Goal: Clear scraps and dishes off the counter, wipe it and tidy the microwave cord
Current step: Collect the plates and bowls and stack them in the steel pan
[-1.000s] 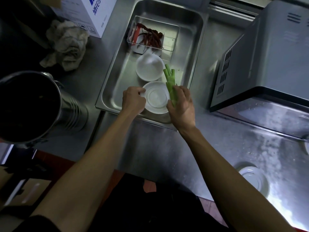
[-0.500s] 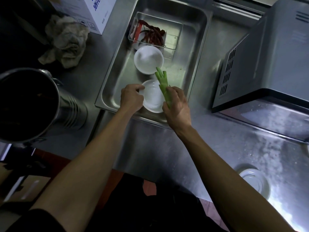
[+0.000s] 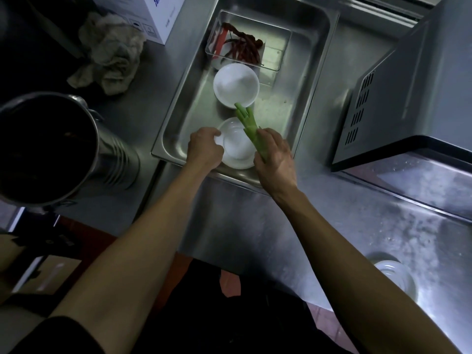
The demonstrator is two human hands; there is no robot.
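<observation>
Both hands work over the near end of a deep steel tray (image 3: 178, 139) set on the stainless counter (image 3: 255, 226). The left hand (image 3: 205, 149) curls its fingers over the left rim of a small white dish (image 3: 236, 149) and holds it just above the tray's near edge. The right hand (image 3: 274, 159) grips a bunch of green stalks (image 3: 246, 121) (pale at the base, greener at the tips), which slant up and left across the dish, their tips reaching the rim of a white bowl (image 3: 236, 85) standing further back in the tray. Behind that bowl sits a clear plastic box (image 3: 278, 42) holding dried red chillies (image 3: 242, 47).

To the right stands the microwave (image 3: 408, 85), vents facing the tray. A crumpled grey cloth (image 3: 109, 54) lies on the counter to the left, beside a white carton (image 3: 163, 16) with blue characters, too cropped to read. A large steel pot (image 3: 51, 149) stands at the left, and what seems to be another small white dish (image 3: 393, 274) lies at the lower right.
</observation>
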